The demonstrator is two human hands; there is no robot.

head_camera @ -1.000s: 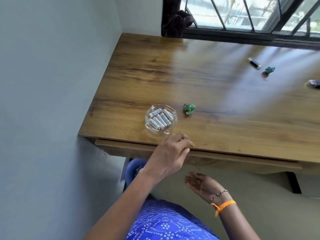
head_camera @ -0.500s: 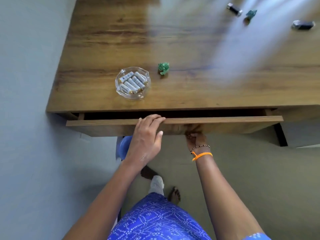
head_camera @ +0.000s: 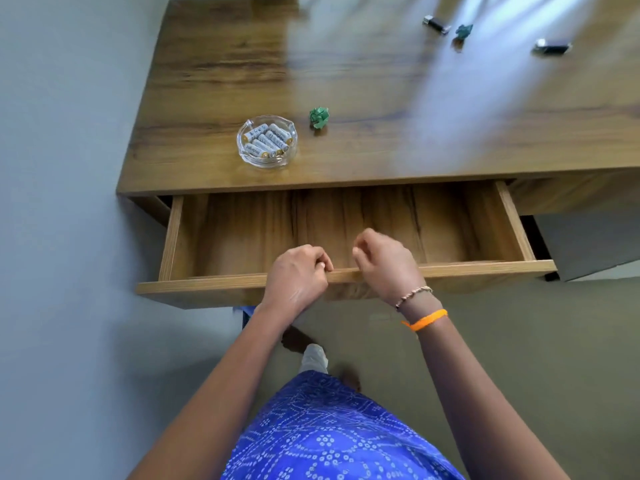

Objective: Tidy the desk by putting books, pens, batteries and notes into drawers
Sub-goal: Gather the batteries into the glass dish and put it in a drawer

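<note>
The desk's wide drawer (head_camera: 467, 266) is pulled far out and its wooden floor is bare. My left hand (head_camera: 296, 273) grips the top of the drawer front near the middle. Just to the right, my right hand (head_camera: 384, 261) hovers over the same edge with its fingers curled in; whether it touches the wood is unclear. On the desk (head_camera: 381, 81) above the drawer's left half stands a glass dish (head_camera: 242, 152) holding several white batteries (head_camera: 266, 140). A crumpled green note (head_camera: 319, 116) lies right of the dish.
Far back on the right lie a second green crumpled note (head_camera: 463, 30) and two small dark objects (head_camera: 435, 24) (head_camera: 551, 47). A grey wall (head_camera: 69, 168) runs along the desk's left side. My legs and blue patterned clothing are below the drawer.
The drawer went from closed to fully pulled out. My left hand moved onto its front edge and stayed; my right hand came from under the front to above it.
</note>
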